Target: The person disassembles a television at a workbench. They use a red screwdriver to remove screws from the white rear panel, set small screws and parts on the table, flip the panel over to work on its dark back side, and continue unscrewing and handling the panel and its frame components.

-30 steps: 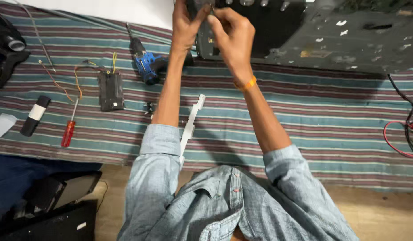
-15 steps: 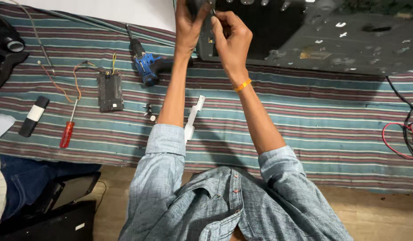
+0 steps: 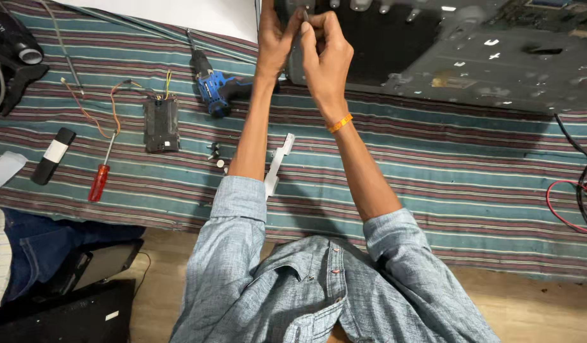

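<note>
At the frame's top centre, the left hand (image 3: 275,39) and right hand (image 3: 325,54) stay raised together, pinching a small part (image 3: 304,14) against the dark panel (image 3: 471,57); the blue drill (image 3: 212,87) and red screwdriver (image 3: 100,179) lie unmoved.

Left hand (image 3: 275,39) and right hand (image 3: 325,54) drawn closer together — fingertips now pinching a small part (image 3: 305,14)

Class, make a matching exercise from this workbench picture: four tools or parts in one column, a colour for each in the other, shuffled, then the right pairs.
Things:
1. screwdriver handle
2. cordless drill
3. wristband
4. plastic strip

Colours:
A. white
B. orange
C. red
D. blue and black

Pairs: 1-C, 2-D, 3-B, 4-A
</note>
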